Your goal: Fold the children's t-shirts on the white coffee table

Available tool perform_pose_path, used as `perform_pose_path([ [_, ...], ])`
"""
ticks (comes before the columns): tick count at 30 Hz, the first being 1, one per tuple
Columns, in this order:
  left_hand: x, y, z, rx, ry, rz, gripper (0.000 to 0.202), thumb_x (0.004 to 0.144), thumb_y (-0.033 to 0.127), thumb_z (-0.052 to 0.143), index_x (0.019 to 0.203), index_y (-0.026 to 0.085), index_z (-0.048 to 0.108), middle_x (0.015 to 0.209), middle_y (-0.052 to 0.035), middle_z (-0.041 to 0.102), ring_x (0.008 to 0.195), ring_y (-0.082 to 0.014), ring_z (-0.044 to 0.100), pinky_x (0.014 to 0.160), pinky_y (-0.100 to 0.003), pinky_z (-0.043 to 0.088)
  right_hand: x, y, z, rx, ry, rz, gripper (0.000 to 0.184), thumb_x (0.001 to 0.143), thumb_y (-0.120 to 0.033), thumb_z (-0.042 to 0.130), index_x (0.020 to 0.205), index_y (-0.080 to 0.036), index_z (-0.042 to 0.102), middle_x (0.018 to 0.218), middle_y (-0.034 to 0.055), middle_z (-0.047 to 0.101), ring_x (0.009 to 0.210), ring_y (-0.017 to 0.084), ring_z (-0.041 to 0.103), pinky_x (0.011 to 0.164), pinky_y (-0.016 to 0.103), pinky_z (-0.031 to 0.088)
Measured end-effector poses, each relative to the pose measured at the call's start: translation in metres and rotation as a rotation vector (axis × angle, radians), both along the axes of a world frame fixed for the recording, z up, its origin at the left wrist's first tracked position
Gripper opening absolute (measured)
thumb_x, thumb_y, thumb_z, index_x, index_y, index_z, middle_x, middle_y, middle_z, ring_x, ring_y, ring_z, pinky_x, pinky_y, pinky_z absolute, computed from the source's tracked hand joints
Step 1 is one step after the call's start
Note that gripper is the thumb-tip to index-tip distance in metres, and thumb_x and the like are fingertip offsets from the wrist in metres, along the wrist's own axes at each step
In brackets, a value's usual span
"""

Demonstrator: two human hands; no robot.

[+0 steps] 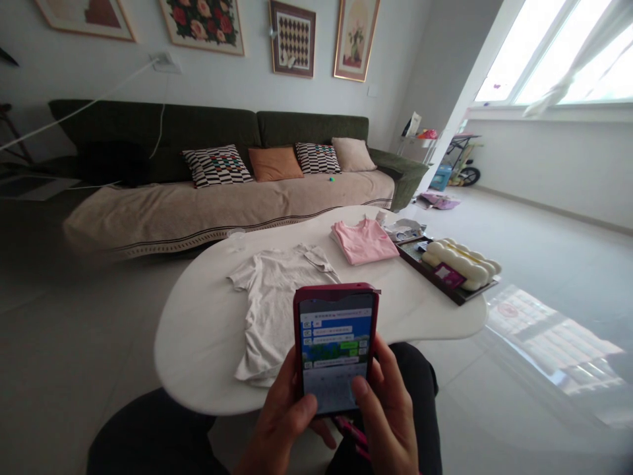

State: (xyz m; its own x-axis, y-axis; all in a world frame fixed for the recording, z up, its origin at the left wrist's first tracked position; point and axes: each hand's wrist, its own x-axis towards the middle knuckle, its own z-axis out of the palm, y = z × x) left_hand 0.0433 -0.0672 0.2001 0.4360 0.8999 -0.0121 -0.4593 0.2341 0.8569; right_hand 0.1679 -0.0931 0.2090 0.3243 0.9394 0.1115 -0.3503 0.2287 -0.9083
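A smartphone (336, 353) in a dark red case is held upright in front of me, its screen showing a chat with a keyboard below. My left hand (284, 412) grips its left edge, the thumb over the lower left of the screen. On the other side my right hand (390, 402) wraps the right edge, with its thumb at the keyboard. Behind the phone a light grey T-shirt (270, 303) lies spread on the white table (198, 330), partly hidden by the phone and left hand. Farther back rests a folded pink shirt (364, 241).
A dark tray (425, 272) with a cream, bubble-shaped box (459, 260) stands at the table's right. Crumpled clear plastic (405, 229) lies behind it. Beyond the table is a green sofa (311, 125) with several cushions. My knees are under the near edge.
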Motion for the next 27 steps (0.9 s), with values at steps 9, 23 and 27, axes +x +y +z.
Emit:
perform_pose_path([
  [9,-0.0026,0.0005,-0.0066,-0.037,-0.069,-0.027,0.063,0.083,0.039,0.054,0.141,0.028,0.033,0.122,-0.0140,0.060,0.079,-0.0279,0.068,0.049,-0.030,0.055,0.0000,0.0013,-0.0058,0.016,0.023,-0.029,0.041,0.086,-0.036,0.058,0.126,-0.032,0.053,0.118,0.0021,0.065,0.107,0.020,0.062,0.086,0.028,0.051],
  [23,-0.0024,0.0017,-0.0080,-0.041,-0.109,-0.039,0.065,0.079,0.036,0.060,0.139,0.029,0.037,0.117,-0.0124,0.064,0.079,-0.0273,0.068,0.050,-0.029,0.055,0.0012,0.0000,-0.0084,-0.010,0.059,0.004,0.041,0.087,-0.034,0.057,0.127,-0.034,0.052,0.121,0.0005,0.064,0.109,0.020,0.060,0.087,0.028,0.049],
  [27,-0.0015,-0.0025,-0.0098,-0.052,-0.051,0.033,0.065,0.081,0.031,0.060,0.140,0.030,0.033,0.119,-0.0122,0.063,0.083,-0.0275,0.067,0.050,-0.028,0.055,0.0012,0.0002,-0.0102,-0.011,0.065,0.001,0.041,0.086,-0.034,0.057,0.127,-0.032,0.052,0.121,0.0029,0.064,0.106,0.022,0.062,0.085,0.030,0.051],
])
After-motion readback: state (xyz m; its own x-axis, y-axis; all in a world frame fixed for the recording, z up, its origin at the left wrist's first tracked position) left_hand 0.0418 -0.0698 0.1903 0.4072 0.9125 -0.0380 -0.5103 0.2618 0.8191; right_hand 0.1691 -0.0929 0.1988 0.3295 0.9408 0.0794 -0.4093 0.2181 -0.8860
